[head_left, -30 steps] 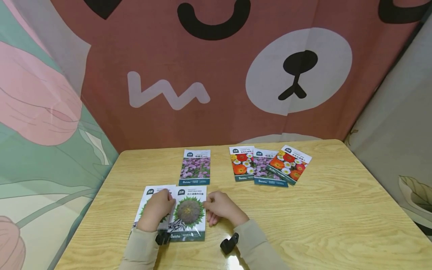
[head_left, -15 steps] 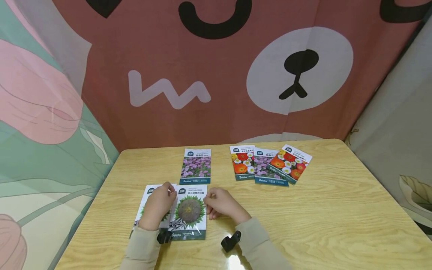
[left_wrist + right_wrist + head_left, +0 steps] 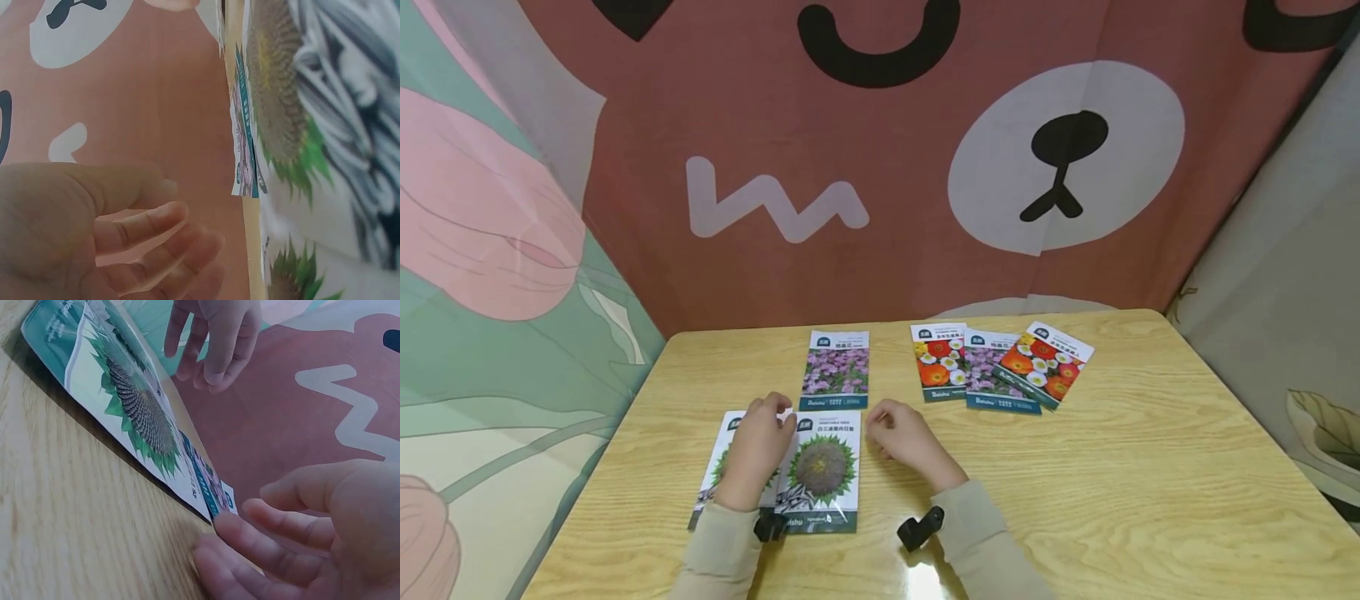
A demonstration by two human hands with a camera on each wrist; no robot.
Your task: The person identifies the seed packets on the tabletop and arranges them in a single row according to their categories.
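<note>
Two sunflower seed packets lie side by side near the table's front left: the right one (image 3: 822,471) overlaps the left one (image 3: 722,467). My left hand (image 3: 760,446) hovers above them, fingers loosely bent and holding nothing; it hides much of the left packet. In the left wrist view, the thumb and fingers (image 3: 140,232) stand apart from the packets. Just right of the right packet is my right hand (image 3: 906,437), relaxed, with nothing in its fingers. Behind the sunflower packets lies a purple-flower seed packet (image 3: 835,371).
At the back right, a purple-flower packet (image 3: 992,375) lies between two poppy packets, the left one (image 3: 936,362) upright in view and the right one (image 3: 1047,365) tilted over it. A patterned curtain (image 3: 820,275) hangs behind the wooden table (image 3: 1112,500).
My right hand has let go of the right sunflower packet's edge and moved slightly away and right. My left hand has lifted a little off the packets. The packets lie as before.
</note>
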